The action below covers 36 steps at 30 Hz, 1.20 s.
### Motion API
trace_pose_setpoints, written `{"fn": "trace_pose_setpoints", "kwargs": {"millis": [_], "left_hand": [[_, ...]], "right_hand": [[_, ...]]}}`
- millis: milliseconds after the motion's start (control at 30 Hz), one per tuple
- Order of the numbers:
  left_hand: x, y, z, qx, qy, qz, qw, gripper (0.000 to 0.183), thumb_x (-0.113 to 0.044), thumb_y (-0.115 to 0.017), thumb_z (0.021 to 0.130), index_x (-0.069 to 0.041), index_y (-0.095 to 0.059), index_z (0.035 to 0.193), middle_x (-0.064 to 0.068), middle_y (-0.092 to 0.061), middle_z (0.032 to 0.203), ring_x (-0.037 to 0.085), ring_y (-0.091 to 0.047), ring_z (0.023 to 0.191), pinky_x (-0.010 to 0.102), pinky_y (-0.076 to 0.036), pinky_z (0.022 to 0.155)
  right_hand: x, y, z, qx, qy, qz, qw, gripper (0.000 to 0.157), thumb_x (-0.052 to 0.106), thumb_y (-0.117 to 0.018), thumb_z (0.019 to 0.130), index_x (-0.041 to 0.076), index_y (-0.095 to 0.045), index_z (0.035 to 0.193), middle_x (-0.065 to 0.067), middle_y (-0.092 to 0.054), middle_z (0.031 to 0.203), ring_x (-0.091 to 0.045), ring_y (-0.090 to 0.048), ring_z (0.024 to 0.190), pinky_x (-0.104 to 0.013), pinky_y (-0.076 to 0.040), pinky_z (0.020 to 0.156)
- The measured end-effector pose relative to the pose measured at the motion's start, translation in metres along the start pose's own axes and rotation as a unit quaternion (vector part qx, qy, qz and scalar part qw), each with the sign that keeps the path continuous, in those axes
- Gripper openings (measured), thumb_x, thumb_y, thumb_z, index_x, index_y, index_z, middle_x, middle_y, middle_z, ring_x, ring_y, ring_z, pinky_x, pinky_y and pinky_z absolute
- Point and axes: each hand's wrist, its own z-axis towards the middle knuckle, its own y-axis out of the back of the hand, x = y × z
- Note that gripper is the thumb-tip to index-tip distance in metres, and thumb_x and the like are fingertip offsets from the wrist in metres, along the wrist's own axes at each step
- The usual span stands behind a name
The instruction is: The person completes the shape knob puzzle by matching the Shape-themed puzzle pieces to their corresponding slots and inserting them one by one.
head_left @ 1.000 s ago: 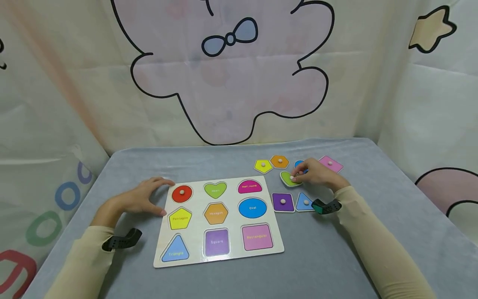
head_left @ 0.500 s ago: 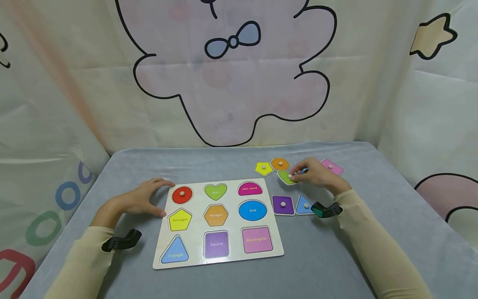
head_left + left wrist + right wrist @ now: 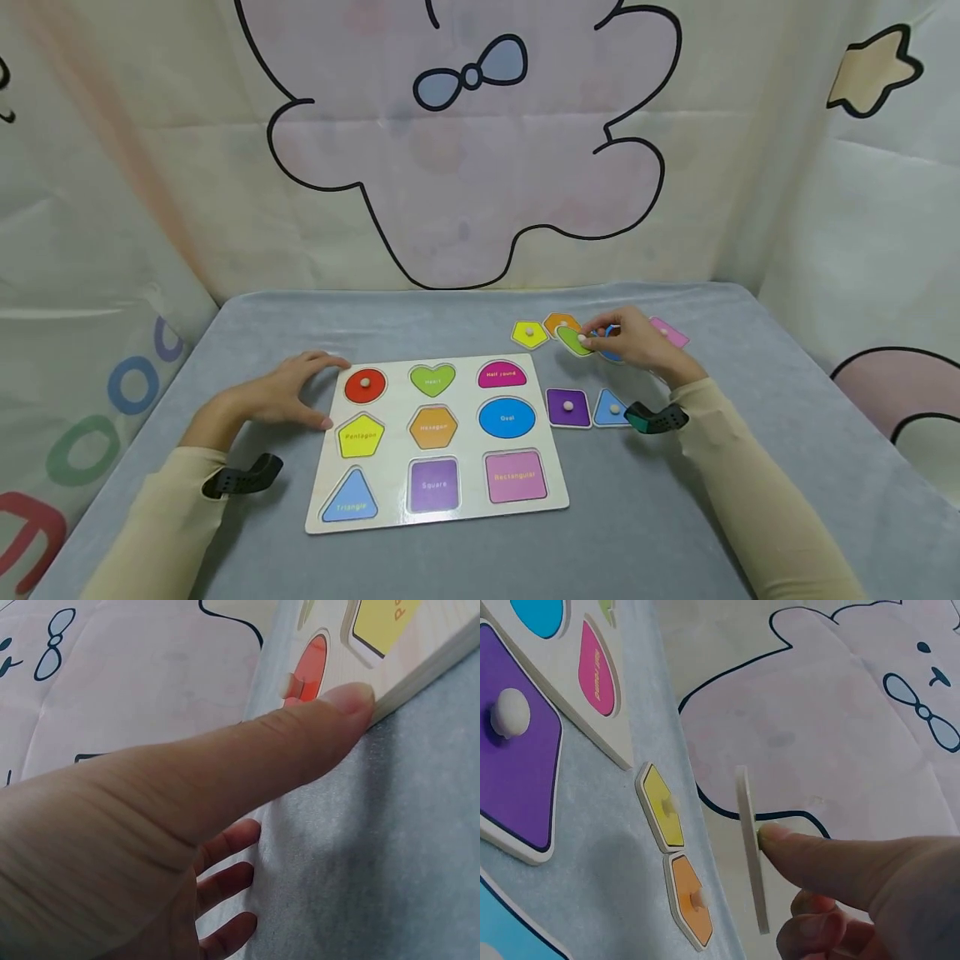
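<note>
In the head view my right hand pinches a green puzzle piece by its small white knob. The right wrist view shows this piece edge-on, held up off the cloth. My left hand rests at the left edge of a white shape puzzle board. Its thumb touches the board's edge, with the other fingers spread near the top left corner. A red round piece with a knob sits in the board's top left recess. The other recesses show printed, named shapes.
Near the right hand lie a yellow pentagon, an orange hexagon, a partly hidden blue piece and a pink piece. A purple square and a blue triangle lie right of the board on grey cloth.
My right hand has lifted the green piece off the table and carried it slightly left and away. My left hand stays at the board's edge.
</note>
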Motion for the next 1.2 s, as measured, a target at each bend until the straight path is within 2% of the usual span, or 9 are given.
{"fn": "trace_pose_setpoints", "kwargs": {"millis": [233,433,567,867,1200], "left_hand": [[-0.001,0.003,-0.003,-0.003,-0.001,-0.001,1.0000,0.087,-0.042,-0.088,0.073,-0.020,-0.046,0.147,0.028,-0.029,0.158,0.053,-0.028,0.140,0.079,-0.031,0.106],[0.001,0.003,-0.005,-0.005,0.002,0.000,1.0000,0.086,-0.043,-0.087,0.073,-0.021,-0.047,0.146,0.028,-0.030,0.158,0.053,-0.029,0.139,0.079,-0.032,0.105],[0.001,0.003,-0.004,-0.007,0.000,-0.001,1.0000,0.086,-0.042,-0.088,0.073,-0.020,-0.047,0.146,0.028,-0.030,0.157,0.053,-0.029,0.139,0.080,-0.032,0.105],[0.003,0.003,-0.001,-0.008,0.003,0.001,1.0000,0.088,-0.043,-0.088,0.072,-0.021,-0.047,0.146,0.028,-0.030,0.158,0.054,-0.027,0.139,0.081,-0.030,0.106],[0.002,0.001,0.001,-0.006,0.000,-0.008,0.9999,0.088,-0.043,-0.089,0.072,-0.021,-0.047,0.146,0.027,-0.030,0.158,0.053,-0.028,0.140,0.080,-0.030,0.107]], "right_hand": [[0.010,-0.004,0.005,-0.015,0.000,0.002,1.000,0.026,0.022,-0.073,0.094,0.002,-0.074,0.110,-0.005,-0.051,0.090,-0.015,-0.050,0.075,-0.023,-0.037,0.057],[0.021,-0.012,0.017,-0.020,0.033,-0.011,0.999,0.020,0.016,-0.073,0.093,-0.001,-0.075,0.105,-0.005,-0.049,0.085,-0.017,-0.048,0.073,-0.023,-0.036,0.057],[0.030,-0.019,0.024,-0.006,0.050,-0.007,0.999,0.020,0.013,-0.074,0.093,-0.002,-0.075,0.106,-0.005,-0.049,0.084,-0.019,-0.048,0.075,-0.023,-0.037,0.059],[0.052,-0.045,0.037,0.014,0.049,0.010,0.999,0.020,0.013,-0.074,0.092,0.001,-0.075,0.108,-0.005,-0.052,0.084,-0.021,-0.050,0.085,-0.024,-0.042,0.065],[0.062,-0.066,0.045,0.034,0.090,0.015,0.995,0.016,0.013,-0.075,0.091,0.002,-0.077,0.103,-0.004,-0.055,0.080,-0.019,-0.051,0.075,-0.022,-0.041,0.059]]}}
